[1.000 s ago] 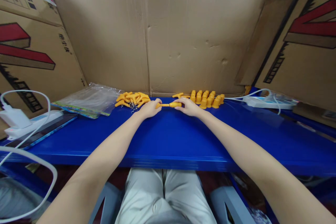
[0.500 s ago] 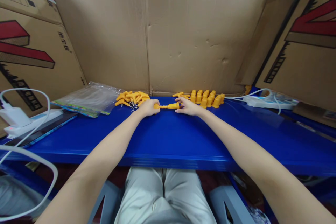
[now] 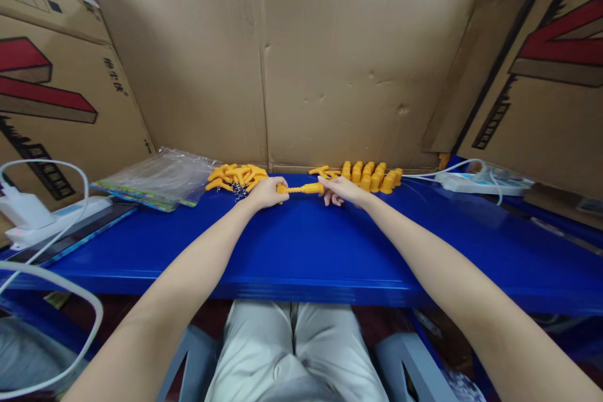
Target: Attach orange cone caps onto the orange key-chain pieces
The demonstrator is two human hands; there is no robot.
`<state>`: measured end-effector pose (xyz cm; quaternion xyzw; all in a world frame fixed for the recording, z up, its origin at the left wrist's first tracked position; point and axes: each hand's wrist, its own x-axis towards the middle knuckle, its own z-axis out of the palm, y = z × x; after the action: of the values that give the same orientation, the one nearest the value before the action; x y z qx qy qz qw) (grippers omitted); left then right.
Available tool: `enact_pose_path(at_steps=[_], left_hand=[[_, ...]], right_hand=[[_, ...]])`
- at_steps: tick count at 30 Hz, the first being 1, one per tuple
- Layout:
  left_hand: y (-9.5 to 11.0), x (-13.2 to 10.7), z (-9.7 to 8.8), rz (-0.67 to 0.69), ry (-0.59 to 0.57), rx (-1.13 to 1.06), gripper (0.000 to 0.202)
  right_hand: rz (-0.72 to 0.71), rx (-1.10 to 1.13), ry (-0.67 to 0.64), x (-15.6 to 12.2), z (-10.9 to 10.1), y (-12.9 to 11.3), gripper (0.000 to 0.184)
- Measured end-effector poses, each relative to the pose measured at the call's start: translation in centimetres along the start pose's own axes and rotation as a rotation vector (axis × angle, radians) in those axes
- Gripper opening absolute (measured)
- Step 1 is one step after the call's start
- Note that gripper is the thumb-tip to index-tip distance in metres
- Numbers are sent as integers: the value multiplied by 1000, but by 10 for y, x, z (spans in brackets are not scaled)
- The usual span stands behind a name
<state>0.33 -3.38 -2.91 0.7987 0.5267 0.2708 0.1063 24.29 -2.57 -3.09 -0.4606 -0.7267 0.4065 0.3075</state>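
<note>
My left hand is closed around the left end of a yellow threaded rod, which lies level just above the table. On the rod's right end sits a yellow sleeve-like piece with a flared rim. My right hand pinches that rim with the thumb and index finger, while its other fingers curl below. Behind my left hand is a heap of yellow branched pieces with small metal chains. Several yellow flared pieces stand in rows beyond my right hand.
Further yellow branched pieces lie at the back centre. Clear plastic bags are on the left of the blue table. Power strips with white cables lie at both sides. Cardboard walls enclose the back and sides.
My right hand's fingers have shifted at the flared end, from spread around it to thumb on top with the others curled below. My left hand keeps its place.
</note>
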Motion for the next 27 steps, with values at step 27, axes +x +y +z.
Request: enact_pose_path(at_steps=[27], left_hand=[[2,1,0,15,13,-44,18]], right_hand=[[92,75,-40,0,2,-5,58]])
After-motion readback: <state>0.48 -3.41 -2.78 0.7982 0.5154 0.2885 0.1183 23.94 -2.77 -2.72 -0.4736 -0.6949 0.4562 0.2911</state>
